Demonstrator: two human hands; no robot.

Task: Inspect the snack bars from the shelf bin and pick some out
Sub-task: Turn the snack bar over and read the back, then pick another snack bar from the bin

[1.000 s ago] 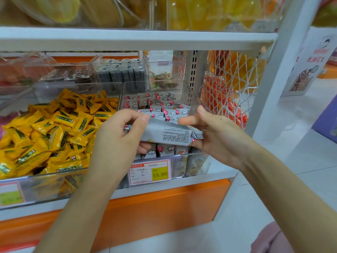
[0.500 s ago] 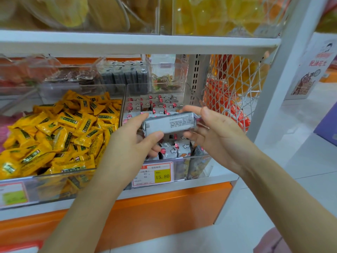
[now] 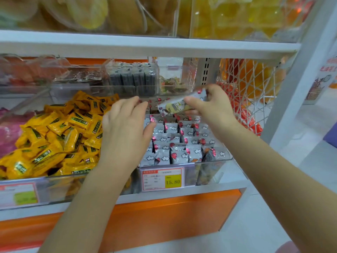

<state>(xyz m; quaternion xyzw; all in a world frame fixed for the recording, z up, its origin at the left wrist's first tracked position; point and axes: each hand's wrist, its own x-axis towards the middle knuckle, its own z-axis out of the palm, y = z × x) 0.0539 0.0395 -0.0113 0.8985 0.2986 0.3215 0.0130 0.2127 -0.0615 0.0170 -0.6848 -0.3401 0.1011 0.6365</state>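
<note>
At the far left edge, pink packets [image 3: 7,132] are cut off by the frame and too blurred to read. Below them, in the lower left, a label [image 3: 18,195] with a green patch is smeared beyond reading. Next comes a heap of yellow packets [image 3: 60,141] with dark green labels; their print is too small to make out.

The left hand [image 3: 125,130] lies palm down in the middle of the frame, fingers fairly straight and loosely spread, holding nothing. It covers the left part of a clear bin [image 3: 215,170], and whether the fingertips touch the packs beneath cannot be told.

In that bin, just right of centre, grey snack bars [image 3: 180,143] with white clouds and red spots stand on end in rows. A price tag [image 3: 163,178] on the bin's front reads 15.80 on yellow; its smaller lines are unreadable.

Above the back of the bin, the right hand [image 3: 213,110] pinches one snack bar [image 3: 175,106] between thumb and fingers, which hide its right end. The wrapper shows a yellow picture, its writing blurred.

Right of this hand, a white net [image 3: 255,84] holds orange and red packs. At the right edge, a poster [image 3: 322,83] is cut off, its red characters unclear.
</note>
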